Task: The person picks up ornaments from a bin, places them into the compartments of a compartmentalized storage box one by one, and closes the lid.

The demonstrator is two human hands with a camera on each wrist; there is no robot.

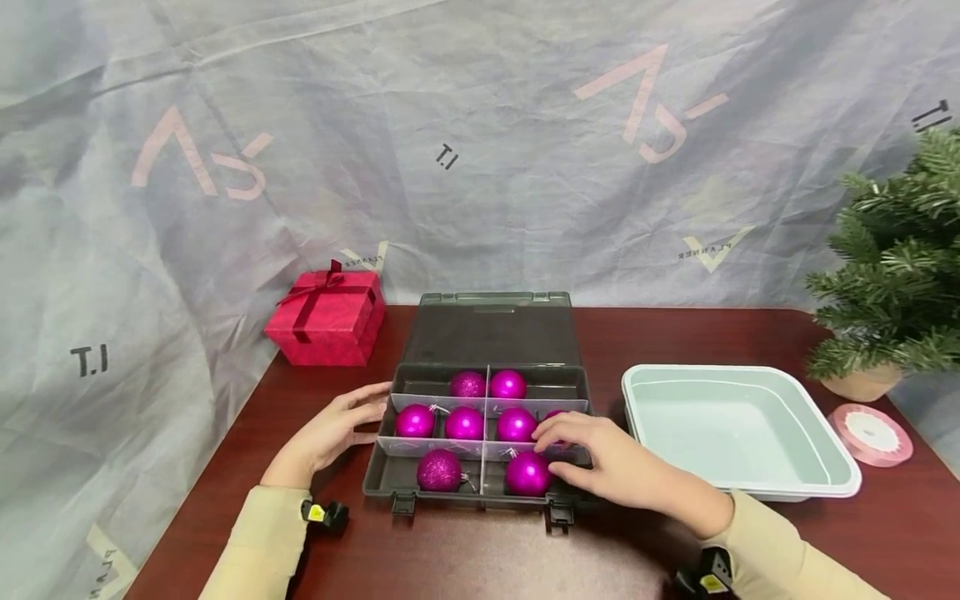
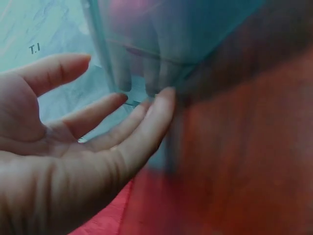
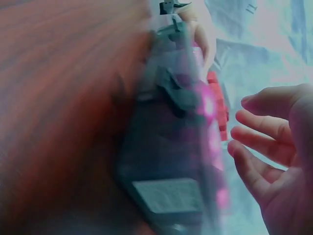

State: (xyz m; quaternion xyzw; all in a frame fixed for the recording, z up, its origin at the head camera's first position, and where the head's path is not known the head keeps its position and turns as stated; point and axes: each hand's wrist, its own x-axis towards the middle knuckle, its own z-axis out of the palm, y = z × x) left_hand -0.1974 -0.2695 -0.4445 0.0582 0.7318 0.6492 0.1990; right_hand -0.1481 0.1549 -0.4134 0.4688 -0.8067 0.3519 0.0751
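A dark, see-through divided case (image 1: pixel 392 477) stands with its lid (image 1: pixel 491 333) raised at the back. Several magenta bauble ornaments lie in its compartments, among them a glittery bauble (image 1: pixel 438 471) at front left and a shiny bauble (image 1: pixel 528 473) at front right. My left hand (image 1: pixel 333 433) is at the case's left side, fingertips right at the wall. Over the right part of the case is my right hand (image 1: pixel 611 458), thumb beside the front-right bauble and fingers loosely bent. Those fingers partly hide another bauble (image 1: pixel 555 413) in the middle row.
To the right sits a pale plastic tray (image 1: pixel 738 492), with a pink ribbon roll (image 1: pixel 873 433) by its right edge. A small artificial fir tree (image 1: pixel 900 267) in a pot stands at far right. At back left is a red gift box (image 1: pixel 330 321) with a bow.
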